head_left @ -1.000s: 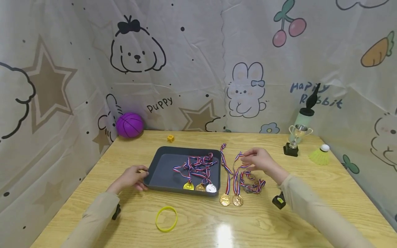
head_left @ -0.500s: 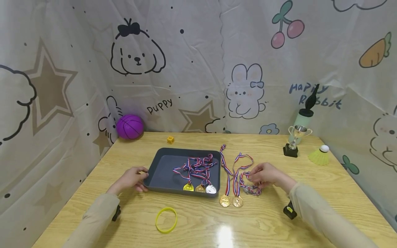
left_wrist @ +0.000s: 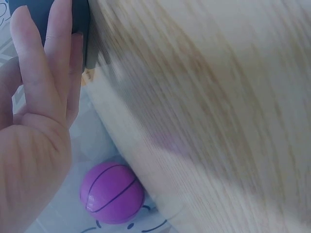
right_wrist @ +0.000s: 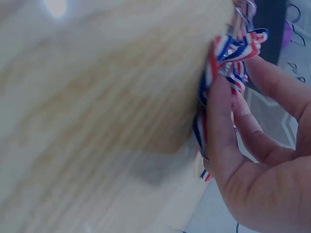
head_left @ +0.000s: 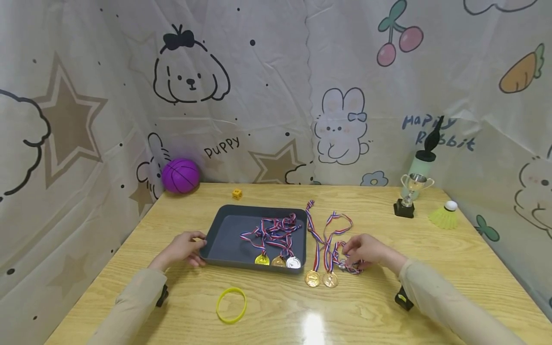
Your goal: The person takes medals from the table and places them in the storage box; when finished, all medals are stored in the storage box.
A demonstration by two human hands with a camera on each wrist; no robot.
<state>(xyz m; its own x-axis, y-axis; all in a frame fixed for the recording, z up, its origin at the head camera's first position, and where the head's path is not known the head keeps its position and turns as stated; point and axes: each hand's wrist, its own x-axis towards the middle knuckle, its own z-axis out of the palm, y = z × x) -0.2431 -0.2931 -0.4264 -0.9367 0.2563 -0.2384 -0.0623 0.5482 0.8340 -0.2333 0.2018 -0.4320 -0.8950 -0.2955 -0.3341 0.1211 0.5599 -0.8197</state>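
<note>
A dark grey tray (head_left: 228, 235) holds a gold, a bronze and a silver medal (head_left: 293, 262) with tangled red, white and blue ribbons. My left hand (head_left: 183, 248) rests at its left end, the fairly straight fingers (left_wrist: 36, 73) against the tray's side in the left wrist view. Right of the tray, my right hand (head_left: 366, 250) pinches the bunched striped ribbon of a medal (right_wrist: 233, 53) between thumb and fingers, low over the table. Beside it, two bronze-coloured medals (head_left: 330, 279) lie side by side, ribbons stretched towards the back.
A yellow wristband (head_left: 231, 305) lies in front of the tray. A purple ball (head_left: 180, 176) and a yellow die (head_left: 237, 193) are at the back left. At the back right stand a small trophy cup (head_left: 413, 189), a pale green bottle (head_left: 420, 166) and a yellow shuttlecock (head_left: 445, 215).
My right hand has left the loop of the bronze-coloured medal's ribbon and moved nearer, down onto the bunched ribbon. My left hand and the tray have stayed in place.
</note>
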